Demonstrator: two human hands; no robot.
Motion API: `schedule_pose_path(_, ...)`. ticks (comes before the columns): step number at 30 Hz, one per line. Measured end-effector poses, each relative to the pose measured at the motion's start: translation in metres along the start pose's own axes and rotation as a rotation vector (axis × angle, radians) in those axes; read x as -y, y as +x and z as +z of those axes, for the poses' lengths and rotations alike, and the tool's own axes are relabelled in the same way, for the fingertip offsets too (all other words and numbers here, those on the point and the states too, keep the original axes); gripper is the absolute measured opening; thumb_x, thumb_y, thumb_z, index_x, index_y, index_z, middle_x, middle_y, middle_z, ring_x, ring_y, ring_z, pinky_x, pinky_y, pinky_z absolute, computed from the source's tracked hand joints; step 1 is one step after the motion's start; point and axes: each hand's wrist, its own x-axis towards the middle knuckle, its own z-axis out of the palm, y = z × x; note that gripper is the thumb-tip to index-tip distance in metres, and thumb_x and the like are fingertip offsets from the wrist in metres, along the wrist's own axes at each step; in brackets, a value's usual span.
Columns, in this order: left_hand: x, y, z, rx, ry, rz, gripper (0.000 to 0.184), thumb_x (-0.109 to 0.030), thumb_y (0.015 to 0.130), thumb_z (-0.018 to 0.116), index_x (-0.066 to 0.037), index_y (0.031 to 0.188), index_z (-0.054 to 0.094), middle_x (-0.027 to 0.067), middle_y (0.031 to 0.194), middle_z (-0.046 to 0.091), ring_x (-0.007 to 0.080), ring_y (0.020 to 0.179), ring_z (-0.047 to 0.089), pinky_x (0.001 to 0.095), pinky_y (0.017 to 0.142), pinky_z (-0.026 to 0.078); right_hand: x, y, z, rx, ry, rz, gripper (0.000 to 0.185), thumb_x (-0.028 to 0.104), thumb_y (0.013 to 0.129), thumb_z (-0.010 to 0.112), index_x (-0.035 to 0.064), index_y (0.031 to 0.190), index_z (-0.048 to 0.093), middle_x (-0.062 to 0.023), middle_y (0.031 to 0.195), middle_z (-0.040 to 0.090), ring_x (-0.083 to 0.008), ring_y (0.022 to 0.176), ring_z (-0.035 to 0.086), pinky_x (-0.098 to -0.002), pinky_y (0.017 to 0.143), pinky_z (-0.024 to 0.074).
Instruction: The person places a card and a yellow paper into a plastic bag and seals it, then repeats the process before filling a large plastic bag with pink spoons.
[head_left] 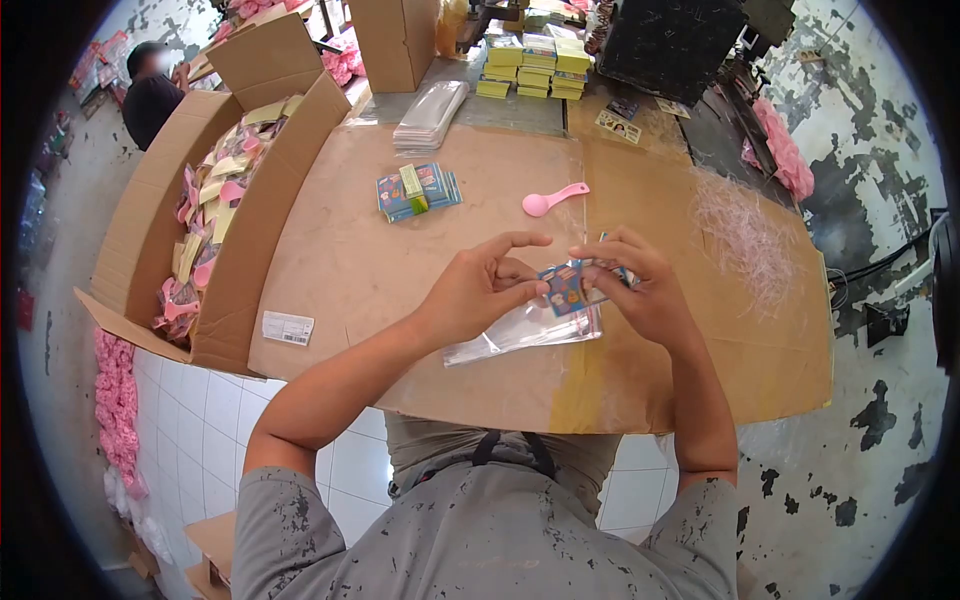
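Left grip (482, 287) and right grip (642, 287) pinch a blue rectangular card (562, 290); slackening could drop it onto clear plastic bags (508, 338).

Short-sleeved grey shirt (490, 530), irregularly dark-flecked

Head-worn view, forward and down

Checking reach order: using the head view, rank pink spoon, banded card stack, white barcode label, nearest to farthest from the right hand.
1. Pink spoon: beyond the right hand, slightly left.
2. Banded card stack: farther left, also beyond it.
3. White barcode label: far left, near the open carton.
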Motion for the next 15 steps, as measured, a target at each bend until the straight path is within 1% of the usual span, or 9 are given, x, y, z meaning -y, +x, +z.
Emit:
schedule_pose_path(1,-0.001,-0.001,0.002,0.016,0.025,0.008,0.054,-0.005,0.100,0.071,0.000,0.148,0.047,0.0121,0.103,0.078,0.0098,0.094,0.072,0.0248,0.080,0.056,0.004,0.000,0.006,0.002,0.028,0.026,0.026,0.005,0.096,0.073,0.0013,0.121,0.069,-0.0079,0.103,0.072,-0.0112,0.092,0.067,-0.0292,0.080,0.0544)
schedule_pose_path(4,-0.009,-0.003,0.003,0.050,0.097,-0.016,0.054,-0.007,0.101,0.070,-0.002,0.149,0.047,0.0116,0.103,0.078,0.0084,0.093,0.071,0.0245,0.079,0.055,0.004,0.000,0.028,-0.169,0.446,0.160,0.028,0.008,0.095,0.076,0.0006,0.121,0.069,-0.0079,0.103,0.073,-0.0130,0.090,0.068,-0.0305,0.079,0.0548)
schedule_pose_path(5,-0.011,-0.004,0.003,0.058,0.119,-0.033,0.054,-0.007,0.101,0.070,-0.002,0.149,0.047,0.0115,0.103,0.078,0.0081,0.092,0.070,0.0245,0.079,0.055,-0.002,0.000,0.032,-0.183,0.446,0.163,0.029,0.009,0.096,0.075,0.0000,0.122,0.069,-0.0081,0.104,0.073,-0.0136,0.092,0.068,-0.0311,0.081,0.0549)
schedule_pose_path(7,0.001,-0.001,0.003,0.007,0.025,0.031,0.054,-0.008,0.101,0.070,-0.004,0.150,0.046,0.0109,0.102,0.078,0.0072,0.089,0.070,0.0234,0.076,0.055,-0.011,0.000,0.036,-0.209,0.444,0.167,0.030,0.013,0.099,0.073,-0.0012,0.124,0.068,-0.0085,0.106,0.073,-0.0150,0.097,0.069,-0.0325,0.084,0.0551)
schedule_pose_path(8,0.004,0.000,0.002,-0.019,-0.022,0.065,0.055,-0.008,0.101,0.070,-0.005,0.150,0.046,0.0105,0.101,0.078,0.0067,0.087,0.069,0.0229,0.074,0.054,-0.011,0.001,0.033,-0.140,0.342,0.104,0.030,0.015,0.101,0.070,-0.0012,0.126,0.066,-0.0083,0.109,0.073,-0.0142,0.099,0.069,-0.0312,0.083,0.0552)
schedule_pose_path(10,-0.005,-0.002,-0.001,-0.032,0.015,0.002,0.054,-0.008,0.102,0.069,-0.004,0.150,0.045,0.0108,0.102,0.078,0.0067,0.086,0.069,0.0226,0.072,0.055,-0.014,0.007,0.025,-0.002,0.137,-0.025,0.031,0.019,0.106,0.064,-0.0011,0.129,0.064,-0.0078,0.116,0.072,-0.0128,0.102,0.068,-0.0288,0.081,0.0556)
schedule_pose_path(12,-0.008,-0.002,-0.004,-0.050,0.012,-0.026,0.052,-0.008,0.102,0.068,-0.003,0.149,0.045,0.0109,0.102,0.078,0.0068,0.085,0.070,0.0225,0.071,0.055,-0.016,0.023,0.019,0.095,0.301,0.029,0.029,0.020,0.108,0.059,0.0012,0.130,0.065,-0.0084,0.119,0.071,-0.0149,0.105,0.068,-0.0306,0.083,0.0551)
schedule_pose_path(14,-0.008,-0.001,-0.003,-0.070,-0.031,-0.019,0.051,-0.008,0.103,0.068,-0.001,0.148,0.046,0.0109,0.102,0.078,0.0070,0.085,0.070,0.0229,0.069,0.055,-0.026,0.042,0.013,0.098,0.309,0.114,0.027,0.018,0.109,0.056,0.0027,0.128,0.068,-0.0090,0.121,0.071,-0.0175,0.108,0.066,-0.0335,0.086,0.0541)
schedule_pose_path(15,-0.008,-0.001,-0.004,-0.070,-0.049,-0.020,0.050,-0.008,0.103,0.068,-0.001,0.147,0.046,0.0108,0.103,0.077,0.0072,0.086,0.070,0.0230,0.070,0.056,-0.041,0.052,0.014,0.051,0.234,0.169,0.025,0.015,0.108,0.057,0.0030,0.126,0.069,-0.0092,0.123,0.070,-0.0191,0.109,0.066,-0.0355,0.088,0.0534)
